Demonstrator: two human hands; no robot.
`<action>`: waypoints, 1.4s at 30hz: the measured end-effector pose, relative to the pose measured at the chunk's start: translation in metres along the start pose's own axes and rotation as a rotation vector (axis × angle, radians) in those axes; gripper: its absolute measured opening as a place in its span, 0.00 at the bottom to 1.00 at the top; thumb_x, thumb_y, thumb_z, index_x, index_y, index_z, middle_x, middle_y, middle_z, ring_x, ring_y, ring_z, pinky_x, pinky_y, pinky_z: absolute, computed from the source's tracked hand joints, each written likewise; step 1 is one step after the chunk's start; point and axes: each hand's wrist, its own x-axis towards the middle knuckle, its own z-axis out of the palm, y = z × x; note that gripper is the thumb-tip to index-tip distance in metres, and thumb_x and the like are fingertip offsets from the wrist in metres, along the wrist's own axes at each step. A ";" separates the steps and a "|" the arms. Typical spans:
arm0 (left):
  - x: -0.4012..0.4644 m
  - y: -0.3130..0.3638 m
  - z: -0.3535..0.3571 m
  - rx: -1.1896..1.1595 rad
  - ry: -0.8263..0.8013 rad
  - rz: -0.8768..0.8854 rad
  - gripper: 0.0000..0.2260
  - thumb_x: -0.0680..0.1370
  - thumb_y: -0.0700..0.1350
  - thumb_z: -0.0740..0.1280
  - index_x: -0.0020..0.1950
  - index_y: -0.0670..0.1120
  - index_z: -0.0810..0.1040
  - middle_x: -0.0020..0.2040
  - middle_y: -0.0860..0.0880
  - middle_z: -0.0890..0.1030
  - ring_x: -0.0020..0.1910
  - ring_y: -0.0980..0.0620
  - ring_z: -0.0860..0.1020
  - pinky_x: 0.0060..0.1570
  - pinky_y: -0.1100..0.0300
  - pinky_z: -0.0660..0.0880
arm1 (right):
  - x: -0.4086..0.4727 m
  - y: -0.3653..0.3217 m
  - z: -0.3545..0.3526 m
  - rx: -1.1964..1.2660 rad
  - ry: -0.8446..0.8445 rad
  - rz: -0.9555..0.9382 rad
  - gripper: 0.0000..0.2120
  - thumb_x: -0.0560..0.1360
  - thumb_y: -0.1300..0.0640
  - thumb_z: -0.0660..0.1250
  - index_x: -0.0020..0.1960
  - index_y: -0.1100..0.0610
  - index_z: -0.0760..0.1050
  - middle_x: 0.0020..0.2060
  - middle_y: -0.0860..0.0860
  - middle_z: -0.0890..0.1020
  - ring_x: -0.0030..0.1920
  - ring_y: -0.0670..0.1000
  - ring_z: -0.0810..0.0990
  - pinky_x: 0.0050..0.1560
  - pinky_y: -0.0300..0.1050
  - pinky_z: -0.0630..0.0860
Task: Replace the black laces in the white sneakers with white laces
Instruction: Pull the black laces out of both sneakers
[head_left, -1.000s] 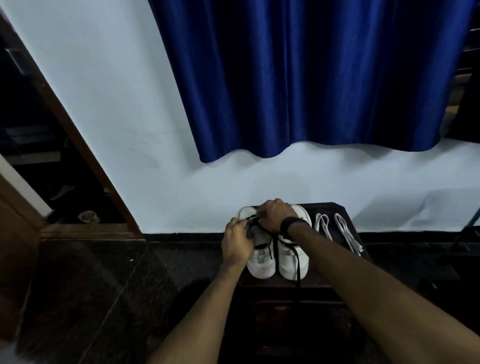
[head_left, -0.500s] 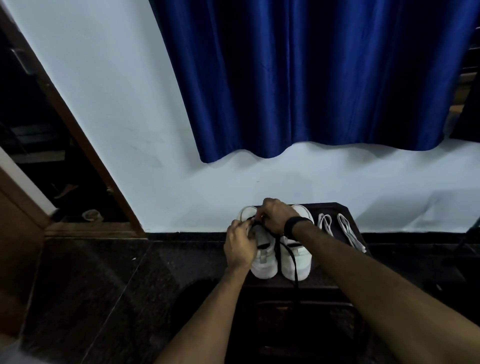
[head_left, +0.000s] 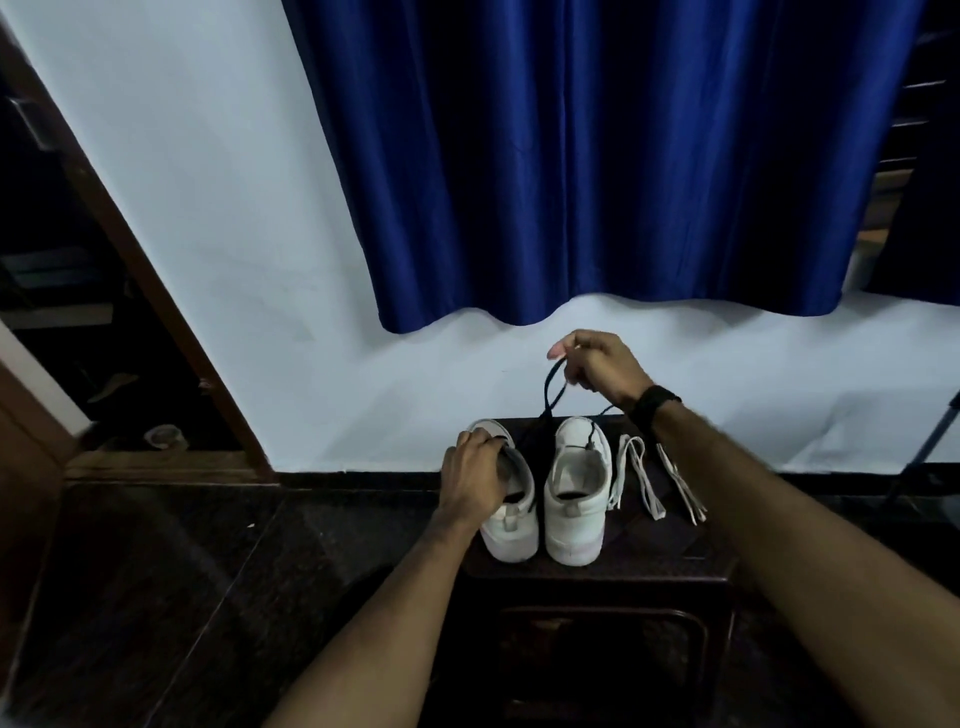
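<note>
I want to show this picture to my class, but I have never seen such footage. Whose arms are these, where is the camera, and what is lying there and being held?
No machine here: a person wears a camera on the head, looking down at their own arms. On a dark stool stand two white sneakers, with white laces lying beside them. The left hand holds the left sneaker. The right hand, raised, pinches a black lace and lifts it.

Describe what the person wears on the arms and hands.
Both forearms are bare, with no sleeves in view and no gloves. The right wrist carries a black band, like a watch or fitness band. The left hand and right hand show no rings.
</note>
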 end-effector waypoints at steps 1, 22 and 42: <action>0.001 0.000 0.001 0.012 0.040 -0.036 0.16 0.73 0.43 0.67 0.61 0.49 0.81 0.60 0.48 0.78 0.60 0.45 0.73 0.54 0.51 0.72 | -0.003 -0.001 -0.004 -0.206 -0.107 0.002 0.12 0.73 0.65 0.60 0.47 0.60 0.82 0.27 0.47 0.80 0.29 0.43 0.75 0.33 0.35 0.68; -0.003 -0.006 0.014 -0.307 0.349 -0.039 0.02 0.77 0.40 0.65 0.46 0.45 0.78 0.46 0.49 0.78 0.49 0.46 0.75 0.41 0.53 0.72 | -0.020 0.085 0.094 -0.967 0.005 0.126 0.20 0.75 0.39 0.60 0.57 0.51 0.78 0.53 0.52 0.82 0.58 0.53 0.78 0.67 0.53 0.57; 0.004 -0.010 0.027 -0.940 0.333 -0.330 0.11 0.80 0.51 0.66 0.40 0.47 0.79 0.41 0.51 0.82 0.43 0.56 0.80 0.49 0.55 0.77 | -0.037 0.078 0.101 -1.010 0.107 0.202 0.19 0.77 0.43 0.58 0.59 0.54 0.75 0.52 0.54 0.81 0.54 0.55 0.80 0.66 0.56 0.59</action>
